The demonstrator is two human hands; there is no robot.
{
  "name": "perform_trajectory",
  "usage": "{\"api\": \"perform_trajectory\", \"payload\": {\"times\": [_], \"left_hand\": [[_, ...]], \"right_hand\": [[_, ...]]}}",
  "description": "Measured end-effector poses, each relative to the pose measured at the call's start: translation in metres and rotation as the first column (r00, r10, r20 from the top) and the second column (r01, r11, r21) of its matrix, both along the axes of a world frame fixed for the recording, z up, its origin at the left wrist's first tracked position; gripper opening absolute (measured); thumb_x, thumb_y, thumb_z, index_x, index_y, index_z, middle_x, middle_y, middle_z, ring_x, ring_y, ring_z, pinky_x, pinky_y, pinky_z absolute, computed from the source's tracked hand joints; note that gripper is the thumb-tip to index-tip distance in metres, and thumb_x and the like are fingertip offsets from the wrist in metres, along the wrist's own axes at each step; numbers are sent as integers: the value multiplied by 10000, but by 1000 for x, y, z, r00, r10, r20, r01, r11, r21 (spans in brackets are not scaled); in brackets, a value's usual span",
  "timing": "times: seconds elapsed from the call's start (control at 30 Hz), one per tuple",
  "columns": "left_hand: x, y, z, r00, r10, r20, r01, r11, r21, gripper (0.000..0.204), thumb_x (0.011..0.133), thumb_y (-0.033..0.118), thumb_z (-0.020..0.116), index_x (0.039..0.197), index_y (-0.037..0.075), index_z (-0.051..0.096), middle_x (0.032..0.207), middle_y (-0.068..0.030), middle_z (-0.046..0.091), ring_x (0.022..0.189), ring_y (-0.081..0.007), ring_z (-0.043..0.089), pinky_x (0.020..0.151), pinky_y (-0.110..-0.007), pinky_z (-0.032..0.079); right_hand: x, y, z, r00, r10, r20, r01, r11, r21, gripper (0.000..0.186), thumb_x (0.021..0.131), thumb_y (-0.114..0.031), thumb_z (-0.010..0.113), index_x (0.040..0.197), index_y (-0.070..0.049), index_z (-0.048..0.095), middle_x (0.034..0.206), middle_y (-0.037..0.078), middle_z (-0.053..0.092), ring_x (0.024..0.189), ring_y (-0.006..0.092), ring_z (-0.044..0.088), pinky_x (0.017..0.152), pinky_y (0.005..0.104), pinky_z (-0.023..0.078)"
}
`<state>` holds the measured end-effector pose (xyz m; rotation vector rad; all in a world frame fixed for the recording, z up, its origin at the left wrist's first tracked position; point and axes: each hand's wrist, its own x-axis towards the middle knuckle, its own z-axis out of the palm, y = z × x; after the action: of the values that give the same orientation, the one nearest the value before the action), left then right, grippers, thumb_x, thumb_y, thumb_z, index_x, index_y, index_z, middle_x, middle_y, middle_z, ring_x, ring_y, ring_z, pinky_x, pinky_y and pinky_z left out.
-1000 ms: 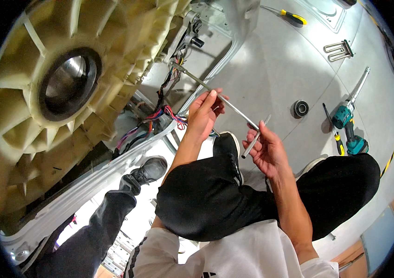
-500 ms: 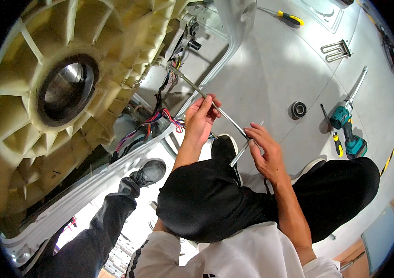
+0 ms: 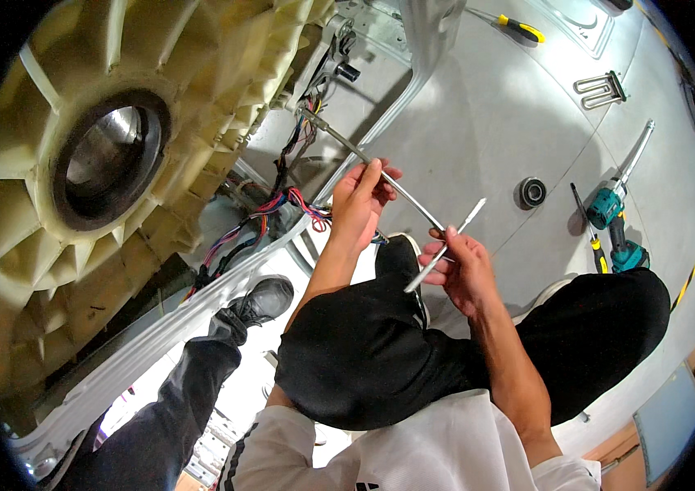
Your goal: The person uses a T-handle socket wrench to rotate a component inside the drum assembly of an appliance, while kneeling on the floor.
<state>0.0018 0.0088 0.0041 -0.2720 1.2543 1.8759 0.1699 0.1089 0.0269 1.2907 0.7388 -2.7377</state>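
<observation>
T-handled wrench (image 3: 414,203), centre — left hand (image 3: 359,200) pinching shaft (image 3: 346,142), right hand (image 3: 467,270) gripping crossbar (image 3: 471,216); ribbed tub (image 3: 200,106), upper left.

On my head view the left hand (image 3: 358,200) pinches a T-handled wrench (image 3: 411,201), the right hand (image 3: 470,274) its crossbar (image 3: 472,214); beside the ribbed tub (image 3: 208,90), I can't quite tell what its tip touches.
</observation>
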Motion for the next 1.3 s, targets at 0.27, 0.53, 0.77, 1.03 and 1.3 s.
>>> {"api": "perform_trajectory", "payload": {"times": [0.27,0.53,0.77,1.03,1.3], "left_hand": [[1,-1,-3,997,-49,-60,47,998,-36,204,907,193,515,993,9,532,869,-133,611,676,-130,533,647,-258,450],[3,5,-3,999,-6,-39,4,999,-50,163,887,184,552,935,29,569,845,-120,618,660,-123,544,638,-268,460],[2,5,-10,996,27,-86,-37,992,-119,185,884,227,561,955,56,545,820,-124,620,634,-111,522,595,-240,426],[5,2,-2,987,-128,-100,111,981,-160,256,913,252,498,1010,15,501,755,-116,605,647,-118,539,550,-236,411],[-1,15,-3,991,-108,-75,100,989,-107,233,906,246,515,992,30,504,720,-79,587,625,-130,521,572,-260,422]], "right_hand": [[-4,14,10,987,93,133,-67,979,-194,392,915,-329,465,1009,49,513,813,132,629,718,219,657,569,298,557],[13,15,-8,925,206,320,-270,-236,933,345,728,-117,656,1031,14,556,1043,196,580,993,320,561,900,381,408],[1,6,-3,991,134,28,-136,989,64,319,909,-263,501,931,52,548,826,160,642,670,225,652,615,332,553],[2,2,7,975,211,70,-180,934,-309,369,899,-322,505,935,43,553,796,128,636,722,246,655,719,362,537],[7,11,10,904,181,387,-316,-328,890,316,812,-91,589,1108,-14,512,1020,179,601,972,325,580,837,395,450]]}}
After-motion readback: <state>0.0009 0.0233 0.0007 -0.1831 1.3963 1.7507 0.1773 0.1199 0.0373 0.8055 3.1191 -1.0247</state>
